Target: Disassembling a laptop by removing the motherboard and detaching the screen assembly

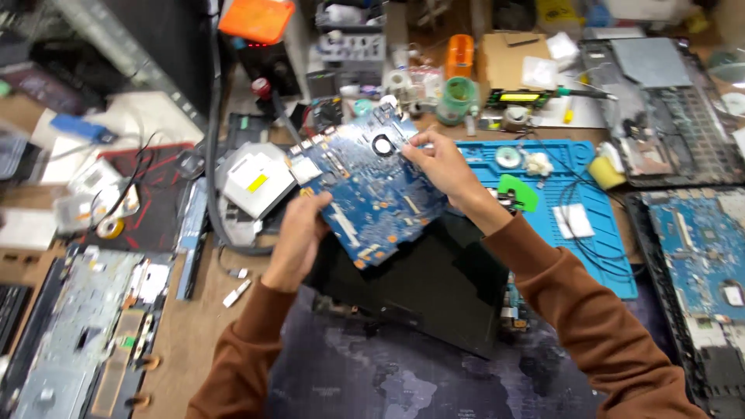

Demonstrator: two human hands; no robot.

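Both hands are lifting a blue board (369, 186) over a black laptop shell (434, 287) at centre: left hand (299, 233) at 7 o'clock, right hand (442, 167) at 2 o'clock, fingers clenched on its edges. By my judgement, the board is mid-handling; next it needs a level, steady carry clear of the desk (194, 326) clutter.

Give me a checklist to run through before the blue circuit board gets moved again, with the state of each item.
1. Left hand grips the blue circuit board at its lower edge: ok.
2. Right hand grips the upper right edge: ok.
3. Board lifted off the black panel beneath: ok.
4. Cables trailing from the board: cannot tell, picture blurred.
5. Blue mat free of clutter: not ok; a green pick and cables lie there.
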